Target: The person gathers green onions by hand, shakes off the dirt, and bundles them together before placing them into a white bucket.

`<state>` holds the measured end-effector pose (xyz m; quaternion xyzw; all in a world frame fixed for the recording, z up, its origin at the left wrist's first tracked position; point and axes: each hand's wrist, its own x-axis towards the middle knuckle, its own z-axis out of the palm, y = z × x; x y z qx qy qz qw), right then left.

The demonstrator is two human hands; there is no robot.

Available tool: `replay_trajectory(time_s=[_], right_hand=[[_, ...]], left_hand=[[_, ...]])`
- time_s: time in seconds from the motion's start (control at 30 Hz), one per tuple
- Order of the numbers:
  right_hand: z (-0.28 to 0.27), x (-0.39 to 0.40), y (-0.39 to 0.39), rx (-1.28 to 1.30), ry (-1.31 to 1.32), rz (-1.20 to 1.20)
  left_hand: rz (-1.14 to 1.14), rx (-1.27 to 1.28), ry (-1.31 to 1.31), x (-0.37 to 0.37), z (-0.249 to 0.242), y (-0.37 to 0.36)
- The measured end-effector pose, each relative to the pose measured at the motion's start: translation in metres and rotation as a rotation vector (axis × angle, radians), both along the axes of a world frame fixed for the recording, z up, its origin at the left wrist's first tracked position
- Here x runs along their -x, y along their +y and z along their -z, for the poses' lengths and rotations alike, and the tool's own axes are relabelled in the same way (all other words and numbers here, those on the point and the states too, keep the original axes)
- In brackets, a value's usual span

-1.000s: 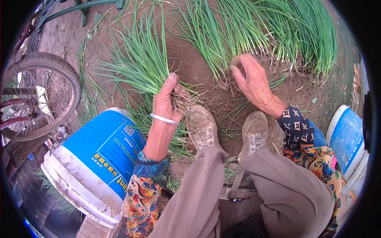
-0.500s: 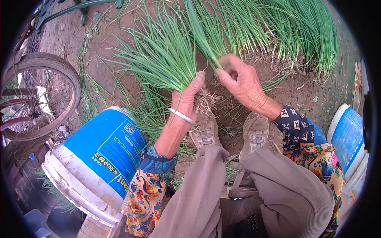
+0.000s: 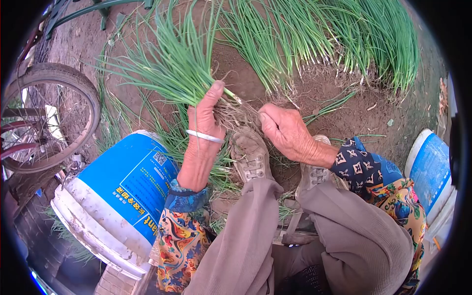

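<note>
My left hand [image 3: 205, 115] is wrapped round the lower stems of a bunch of green onions [image 3: 182, 69], whose leaves fan out to the upper left and whose pale, stringy roots [image 3: 233, 114] hang toward my right hand. Beside those roots, my right hand [image 3: 287, 130] is closed in a pinch at the root ends; what its fingertips hold is too small to make out. More green onions [image 3: 314, 39] lie in a row on the soil beyond my hands, their roots facing me.
A blue and white bucket [image 3: 132, 182] stands at the left and another [image 3: 428, 169] at the right. A bicycle wheel [image 3: 91, 105] is at the far left. My shoes [image 3: 251, 157] are below my hands. A green metal frame [image 3: 101, 9] shows at the top left.
My left hand and its bunch have moved left and tilted. My right hand has come down from the long green stalk to the bunch's root ends.
</note>
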<state>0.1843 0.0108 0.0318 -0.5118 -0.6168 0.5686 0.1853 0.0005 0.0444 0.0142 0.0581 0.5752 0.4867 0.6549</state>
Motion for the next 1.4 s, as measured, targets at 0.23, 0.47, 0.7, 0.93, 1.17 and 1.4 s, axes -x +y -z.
replay_trajectory(time_s=[0.23,0.47,0.7,0.93,1.17,1.4], right_hand=[[0.017,-0.009,0.009,-0.28,-0.246,-0.035],[0.031,-0.012,0.046,-0.29,-0.658,-0.173],[0.026,-0.018,0.041,0.248,-0.036,0.12],[0.011,-0.004,0.02,0.267,0.033,0.057],[0.027,-0.019,0.031,-0.382,-0.292,0.018],[0.03,-0.012,0.046,-0.491,-0.535,-0.242]], left_hand=[[0.031,-0.013,0.018,0.047,0.006,0.015],[0.091,0.007,-0.027,0.016,-0.002,-0.001],[0.238,0.029,-0.005,-0.005,0.004,-0.019],[0.268,0.184,-0.098,-0.017,0.003,-0.028],[0.095,0.035,-0.026,0.008,-0.012,-0.009],[0.037,0.018,-0.073,0.014,-0.005,-0.008]])
